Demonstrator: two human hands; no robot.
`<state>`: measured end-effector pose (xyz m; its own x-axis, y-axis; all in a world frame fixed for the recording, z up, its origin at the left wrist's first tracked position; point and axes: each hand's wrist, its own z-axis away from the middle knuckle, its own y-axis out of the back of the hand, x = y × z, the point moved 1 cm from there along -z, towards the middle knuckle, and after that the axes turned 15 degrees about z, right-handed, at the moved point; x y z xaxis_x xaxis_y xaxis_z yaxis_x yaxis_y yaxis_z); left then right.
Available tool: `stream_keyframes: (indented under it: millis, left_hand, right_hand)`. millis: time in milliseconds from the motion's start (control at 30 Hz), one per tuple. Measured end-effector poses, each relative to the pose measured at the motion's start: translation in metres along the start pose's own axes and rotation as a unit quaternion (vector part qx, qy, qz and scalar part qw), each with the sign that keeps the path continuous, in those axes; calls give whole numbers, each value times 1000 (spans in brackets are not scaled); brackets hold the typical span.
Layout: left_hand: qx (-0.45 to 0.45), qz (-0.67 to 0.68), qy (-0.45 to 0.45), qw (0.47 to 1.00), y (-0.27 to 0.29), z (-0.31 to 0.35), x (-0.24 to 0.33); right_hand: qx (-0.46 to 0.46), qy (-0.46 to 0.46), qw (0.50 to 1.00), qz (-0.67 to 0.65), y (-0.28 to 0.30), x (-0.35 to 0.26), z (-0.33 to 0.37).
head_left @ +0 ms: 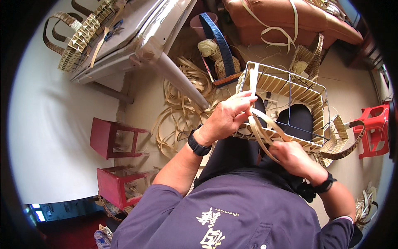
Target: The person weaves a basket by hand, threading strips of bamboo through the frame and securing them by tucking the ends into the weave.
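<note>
Weaving is the step in hand, by our judgement: at the centre of the frame we hold a half-made basket [286, 108] on our lap, a wire frame with pale flat strips already woven round its lower walls. Our right hand [296, 157], lower right of centre, is closed around a bundle of loose strips [265, 133] that curve up to the near wall of the basket. Our left hand [228, 116], just left of centre, has its fingers curled over the near rim, pinching what looks like one strip against the wire; we cannot tell exactly which strand it grips. Both wrists wear dark bands.

The next move, as we judge it, calls for threading a strip between the upright wires and pulling it snug, with the left hand steadying the frame so the rows stay level.

The basket itself holds nothing; through its open wires we see only our dark trousers.

Farther off, in the upper middle, a small open bag with a blue handle [217, 54] holds rolls of pale strip. A heap of strips [182, 112] lies on the floor left of it. Two red stools [114, 139] stand at the left, another red stool [373, 128] at the right edge, and finished woven bags [81, 35] sit on a table in the upper left.
</note>
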<state>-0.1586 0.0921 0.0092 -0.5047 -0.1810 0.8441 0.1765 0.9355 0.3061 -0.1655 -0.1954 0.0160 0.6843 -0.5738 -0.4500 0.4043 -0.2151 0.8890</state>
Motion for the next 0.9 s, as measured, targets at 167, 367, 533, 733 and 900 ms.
stream_keyframes:
  millis: [167, 367, 533, 733, 900]
  left_hand:
    - [12, 9, -25, 1000, -7, 1, 0]
    - [5, -9, -65, 998, -7, -11, 2]
    - [0, -21, -41, 999, -2, -9, 3]
    - [-1, 3, 49, 999, -2, -6, 5]
    - [-6, -1, 37, 999, 1, -8, 7]
  right_hand:
    - [-81, -143, 983, 88, 8, 79, 102]
    - [-414, -254, 787, 380, -73, 230, 371]
    - [-366, -296, 835, 286, -25, 189, 304]
    - [-3, -72, 997, 12, 48, 19, 64]
    - [35, -30, 999, -1, -12, -4, -31]
